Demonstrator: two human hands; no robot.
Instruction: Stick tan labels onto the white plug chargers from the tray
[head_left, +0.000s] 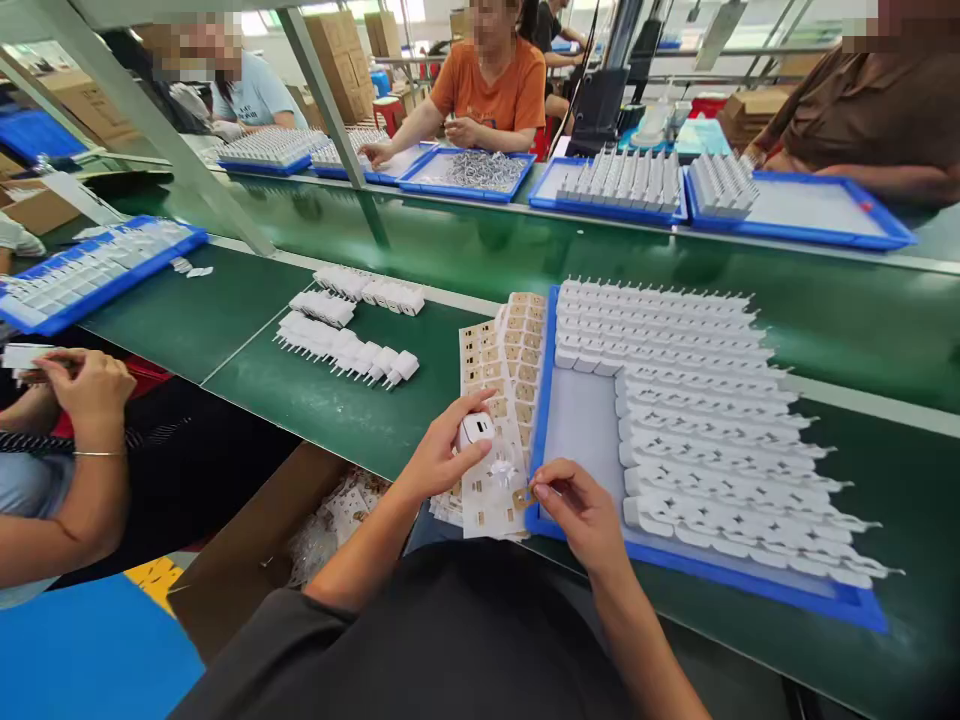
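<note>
My left hand (444, 445) is closed around a white USB charger (475, 430), its end with the dark port slot turned up. Below it lie sticker sheets (480, 365) with rows of small tan labels; some spots on them are bare. My right hand (577, 505) pinches a small tan sticker (522, 497) between thumb and forefinger, at the sheets' right edge by the tray corner. To the right, a blue-rimmed tray (546, 400) holds packed rows of white chargers (697, 430) with their pins pointing right.
Loose white chargers (345, 345) lie in rows on the green bench (360, 420) to the left. A cardboard box (225, 560) with scraps stands below. A co-worker's hand (90, 390) is at far left. Across the belt, other people sit behind blue trays (465, 175).
</note>
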